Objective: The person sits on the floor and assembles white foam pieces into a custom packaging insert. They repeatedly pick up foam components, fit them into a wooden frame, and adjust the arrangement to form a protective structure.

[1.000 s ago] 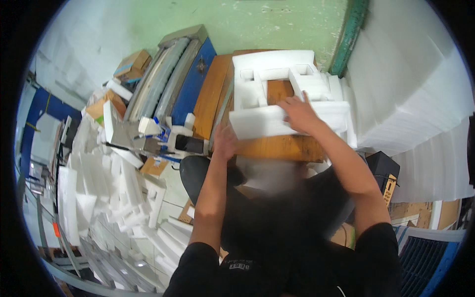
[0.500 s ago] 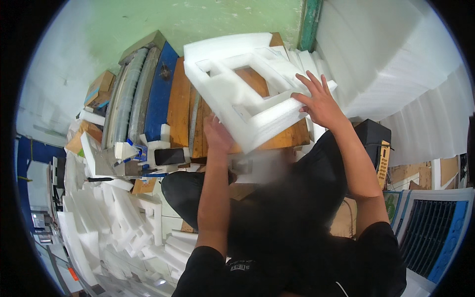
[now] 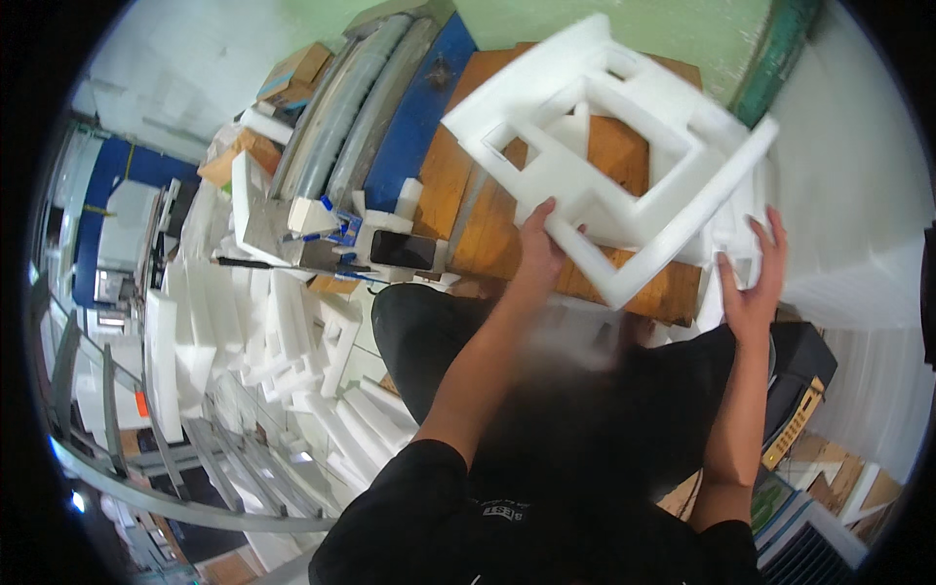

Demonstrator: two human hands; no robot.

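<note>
A white foam packing frame (image 3: pixel 556 185), with a large square opening and smaller cut-outs, is tilted above a brown wooden tabletop (image 3: pixel 481 234). My left hand (image 3: pixel 542 244) grips its near left edge, the thumb on top and the other fingers partly hidden beneath. Beside the frame's right side, my right hand (image 3: pixel 756 292) is spread, thumb and fingers apart, with nothing in it. More white foam pieces (image 3: pixel 746 229) lie behind that hand.
A blue-sided roller machine (image 3: pixel 421 107) stands left of the tabletop, a dark phone (image 3: pixel 402 250) near it. Foam offcuts (image 3: pixel 263 327) are heaped at left. Tall foam sheets (image 3: pixel 858 185) line the right, above a yellow power strip (image 3: pixel 793 421) and an air cooler (image 3: pixel 814 546).
The foam frame has turned, its near corner now pointing toward me. My right hand has come off its right edge and dropped lower; the left still holds on. The whole view has swung leftward.
</note>
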